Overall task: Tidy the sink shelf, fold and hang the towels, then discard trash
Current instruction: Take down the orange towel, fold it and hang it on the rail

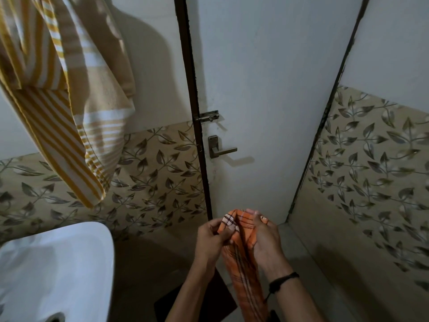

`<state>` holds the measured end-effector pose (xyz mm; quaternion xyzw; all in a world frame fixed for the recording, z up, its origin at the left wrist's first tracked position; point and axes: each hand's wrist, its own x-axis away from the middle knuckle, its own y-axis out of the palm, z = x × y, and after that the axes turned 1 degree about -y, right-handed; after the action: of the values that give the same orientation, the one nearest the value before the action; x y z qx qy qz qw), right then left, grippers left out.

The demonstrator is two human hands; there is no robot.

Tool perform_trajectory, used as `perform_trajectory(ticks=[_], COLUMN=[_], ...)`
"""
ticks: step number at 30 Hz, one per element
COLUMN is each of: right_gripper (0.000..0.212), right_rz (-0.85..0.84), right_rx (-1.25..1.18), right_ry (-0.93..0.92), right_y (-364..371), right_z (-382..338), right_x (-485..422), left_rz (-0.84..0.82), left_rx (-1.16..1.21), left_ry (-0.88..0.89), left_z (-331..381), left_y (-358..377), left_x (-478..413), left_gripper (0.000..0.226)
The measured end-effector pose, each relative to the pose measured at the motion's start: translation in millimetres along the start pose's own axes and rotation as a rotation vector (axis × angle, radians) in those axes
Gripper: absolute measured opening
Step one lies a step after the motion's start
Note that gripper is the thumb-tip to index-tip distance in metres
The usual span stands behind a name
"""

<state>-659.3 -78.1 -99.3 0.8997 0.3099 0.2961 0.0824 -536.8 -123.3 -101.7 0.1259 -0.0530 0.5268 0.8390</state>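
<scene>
Both hands gripped an orange towel point(243, 259) before the door point(267, 89): left hand point(209, 238) pinching its top edge, right hand point(264, 238) clasped on the fold. Its length hung between the forearms. Up left, a yellow striped towel point(69, 101) hung above the sink point(69, 263).

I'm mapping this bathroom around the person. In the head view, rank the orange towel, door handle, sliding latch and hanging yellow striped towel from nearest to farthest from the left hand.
1. orange towel: held in the left hand.
2. door handle: above, on the door.
3. sliding latch: just above the handle.
4. yellow striped towel: hanging upper left.
</scene>
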Motion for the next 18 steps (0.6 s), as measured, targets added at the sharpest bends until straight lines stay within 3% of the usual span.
perform_trajectory(ticks=[5, 8, 12, 18], right_gripper=[0.025, 0.035, 0.059, 0.068], right_rz=[-0.116, -0.196, -0.252, -0.278], right_rx=[-0.235, -0.269, -0.176, 0.018], right_ry=[0.119, 0.116, 0.079, 0.006], right_y=[2.4, 3.2, -2.6, -11.0], right_z=[-9.7, -10.6, -10.8, -12.6], right_x=[7.5, 18.3, 22.9, 28.6], left_rz=[0.07, 0.107, 0.085, 0.062], left_rx=[-0.118, -0.149, -0.153, -0.065], left_ry=[0.137, 0.18, 0.185, 0.155], left_z=[-4.8, -5.2, -3.3, -3.6], left_y=[14.1, 22.7, 24.3, 28.3], left_x=[5.8, 10.1, 13.4, 28.3], left_gripper=[0.013, 0.017, 0.024, 0.026])
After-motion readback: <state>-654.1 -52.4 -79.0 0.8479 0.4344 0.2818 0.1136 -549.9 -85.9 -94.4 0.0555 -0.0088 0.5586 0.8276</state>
